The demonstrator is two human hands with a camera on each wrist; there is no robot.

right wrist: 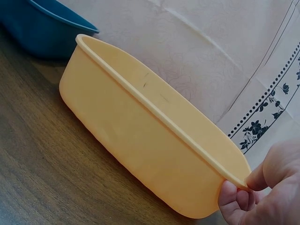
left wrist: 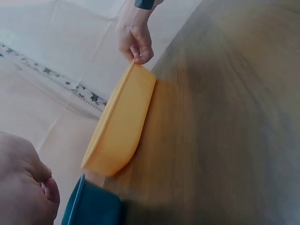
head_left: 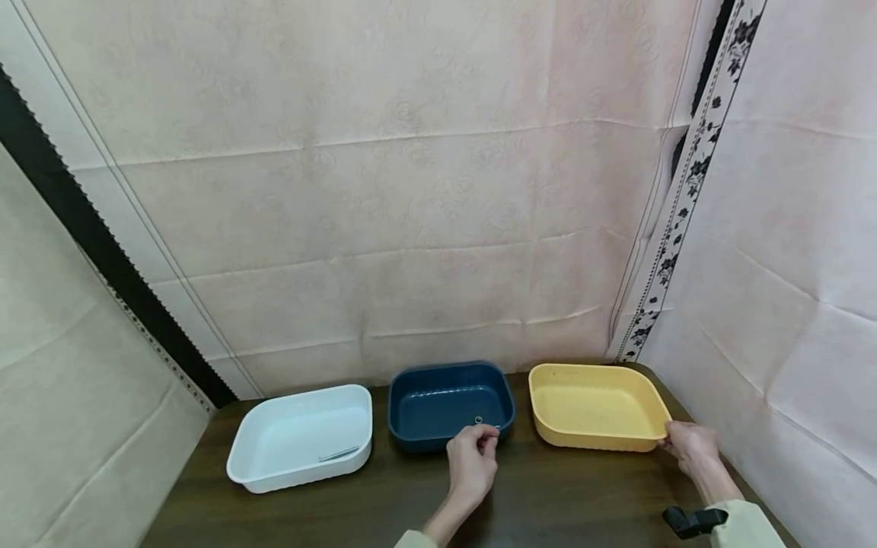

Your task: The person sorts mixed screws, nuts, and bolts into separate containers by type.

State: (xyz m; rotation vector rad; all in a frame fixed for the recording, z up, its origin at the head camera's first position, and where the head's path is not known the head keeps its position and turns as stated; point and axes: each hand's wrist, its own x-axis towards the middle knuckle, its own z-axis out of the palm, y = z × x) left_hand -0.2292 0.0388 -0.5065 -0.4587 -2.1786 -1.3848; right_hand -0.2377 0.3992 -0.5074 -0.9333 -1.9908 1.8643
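Observation:
My left hand is over the front right corner of a navy blue bin, thumb and fingertips pinched together. A small pale glint shows at those fingertips; I cannot tell what it is. Close by, a tiny ring-shaped thing shows against the bin's inside. In the left wrist view the curled left hand is beside the blue rim. At the far right, my right hand grips the front right corner of a yellow bin. The right wrist view has its thumb and fingers pinching the yellow rim.
A white bin stands at the left with a slender metallic item inside near its front right. The brown wooden table meets pale cloth walls at the back and sides. A black device sits on the right wrist.

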